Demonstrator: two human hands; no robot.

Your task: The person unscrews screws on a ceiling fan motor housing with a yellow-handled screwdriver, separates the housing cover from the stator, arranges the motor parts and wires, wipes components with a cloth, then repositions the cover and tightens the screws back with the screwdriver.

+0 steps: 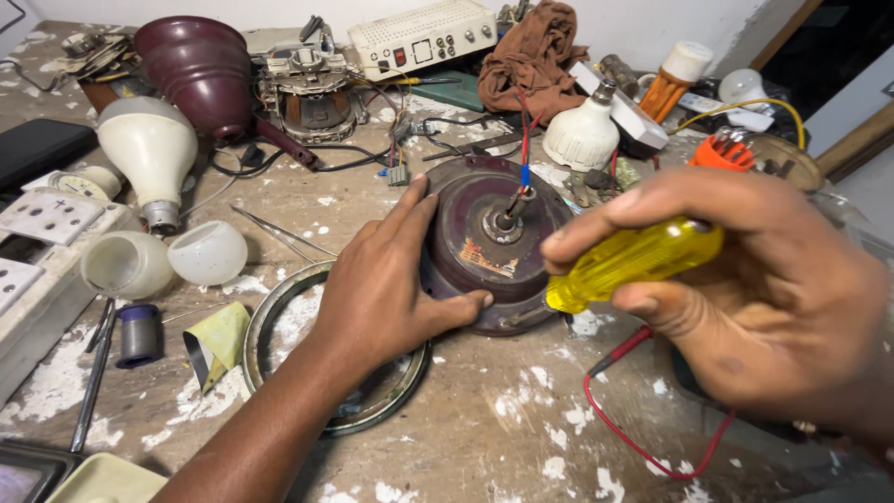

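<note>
Centrally, the left hand [386,279] lies spread, palm down, its fingers pressed on the rim of the round maroon fan motor [494,244] at mid-frame. Right of it, the right hand [745,279] grips a yellow screwdriver handle [633,261], fingers curled shut.

Bright even daylight, soft shadows, slight blur close up, wide-angle edge distortion.

Worn workbench [484,428] fills the frame, brownish top with chipped white paint patches all over. Pale wall [652,23] along the top edge. Upper right: dark opening [829,47] with brown wooden frame [861,140]. Even, soft light, no hard shadows.
</note>
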